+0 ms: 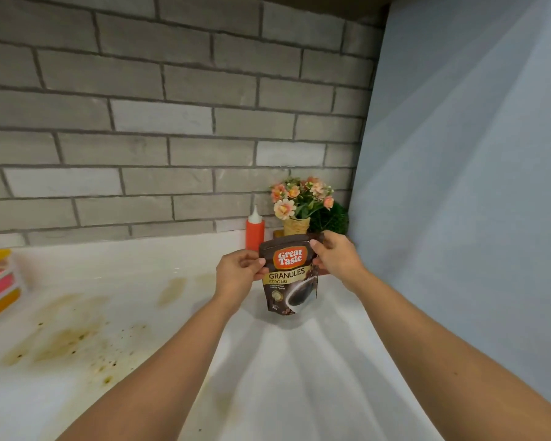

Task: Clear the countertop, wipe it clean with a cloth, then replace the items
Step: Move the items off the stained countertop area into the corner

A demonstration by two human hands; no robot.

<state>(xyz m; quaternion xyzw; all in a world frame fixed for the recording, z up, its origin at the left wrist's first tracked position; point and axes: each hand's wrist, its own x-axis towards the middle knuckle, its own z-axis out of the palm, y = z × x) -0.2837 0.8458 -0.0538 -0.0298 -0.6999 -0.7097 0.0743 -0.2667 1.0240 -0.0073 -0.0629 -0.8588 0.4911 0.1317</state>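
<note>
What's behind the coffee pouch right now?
Behind the pouch stand a red bottle, a vase of flowers and a green plant. The pouch covers the vase's base; the right hand covers the plant's.

Two hands seen, L hand (239,268) & R hand (337,259), both bare. L forearm (172,361) & R forearm (442,345) were bare too, uncovered down to the frame's lower edge. Thumbnails looked short & plain, e.g. R thumbnail (314,242). One small dark spot (455,374) noted on R forearm, approx mid-length. Finer detail of hands and arms was too blurred to record.
</note>
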